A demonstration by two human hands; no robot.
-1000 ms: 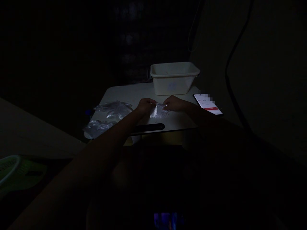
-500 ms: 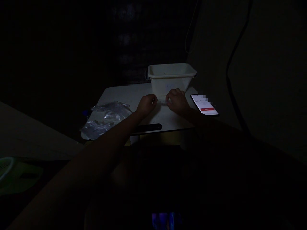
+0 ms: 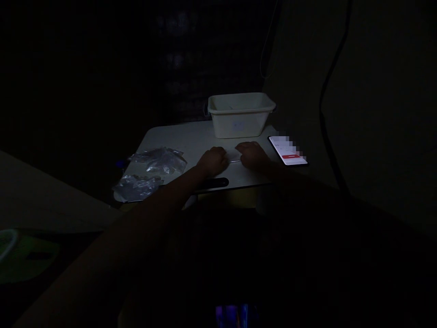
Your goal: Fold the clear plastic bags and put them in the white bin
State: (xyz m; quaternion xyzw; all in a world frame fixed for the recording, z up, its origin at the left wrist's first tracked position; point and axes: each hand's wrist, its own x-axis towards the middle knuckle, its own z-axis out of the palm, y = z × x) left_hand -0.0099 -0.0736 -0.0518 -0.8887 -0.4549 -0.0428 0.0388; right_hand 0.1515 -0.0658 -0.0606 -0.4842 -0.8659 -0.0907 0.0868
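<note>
My left hand (image 3: pixel 213 161) and my right hand (image 3: pixel 253 156) are low over the white table (image 3: pixel 191 134), a short gap apart. Between them stretches a small clear plastic bag (image 3: pixel 234 159), its near edge catching the light. The fingers of both hands are closed on its two sides. Dim light hides the fingertips and any contents. Left of my left hand lie crumpled clear plastic bags (image 3: pixel 165 161), with another pile of plastic (image 3: pixel 136 187) nearer the table's front left corner.
A white plastic tub (image 3: pixel 239 125) stands at the back of the table. At the right edge lies a lit phone (image 3: pixel 288 152). A dark slot (image 3: pixel 218 182) runs along the front edge. A green basket (image 3: pixel 30 259) is low on the left; a dark cable (image 3: pixel 322 109) hangs at right.
Both hands have come down and nearer with the plastic bag, which now looks flatter against the table. The view has shifted slightly.
</note>
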